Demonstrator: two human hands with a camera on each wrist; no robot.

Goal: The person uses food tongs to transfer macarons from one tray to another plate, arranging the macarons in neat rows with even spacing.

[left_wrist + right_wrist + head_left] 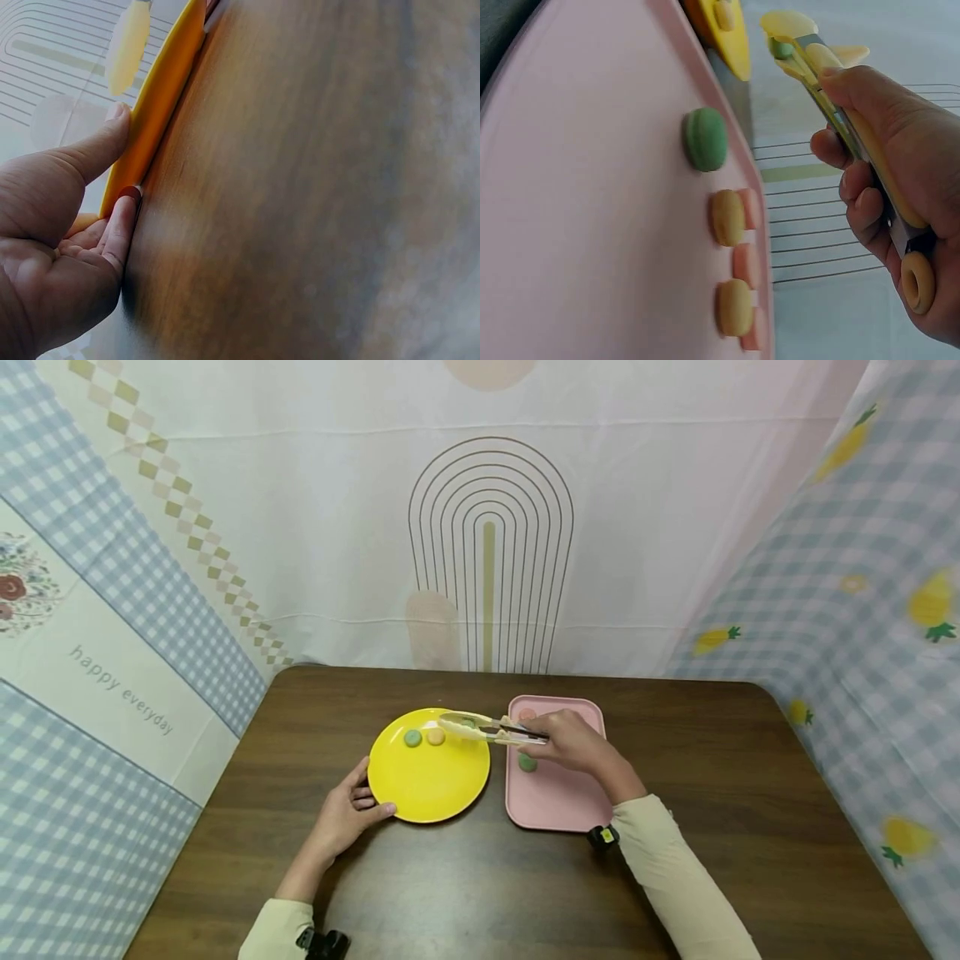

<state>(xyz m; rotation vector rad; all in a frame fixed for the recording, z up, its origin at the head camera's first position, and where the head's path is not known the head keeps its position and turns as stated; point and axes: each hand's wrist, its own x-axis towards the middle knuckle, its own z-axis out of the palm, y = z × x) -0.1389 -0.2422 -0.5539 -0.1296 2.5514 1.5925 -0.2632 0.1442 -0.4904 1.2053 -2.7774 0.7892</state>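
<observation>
My left hand (pixel 343 817) holds the near left rim of a yellow plate (pixel 429 787), thumb over the edge. A green macaron (pixel 412 738) and a yellow macaron (pixel 436 737) lie on the plate. My right hand (pixel 568 742) grips pale yellow tongs (pixel 810 56), whose tips pinch another green macaron (pixel 781 49) above the plate's right side. Beneath that hand is a pink tray (pixel 558 797). It carries a green macaron (pixel 706 139), yellow macarons (pixel 728 217) and pink macarons (pixel 746 265), partly hidden from the head view by the hand.
Plate and tray stand side by side on a dark wooden table (pixel 720 777), a narrow gap between them. Printed cloth (pixel 330 543) hangs behind the table, and checked cloth (pixel 847 610) hangs at the sides.
</observation>
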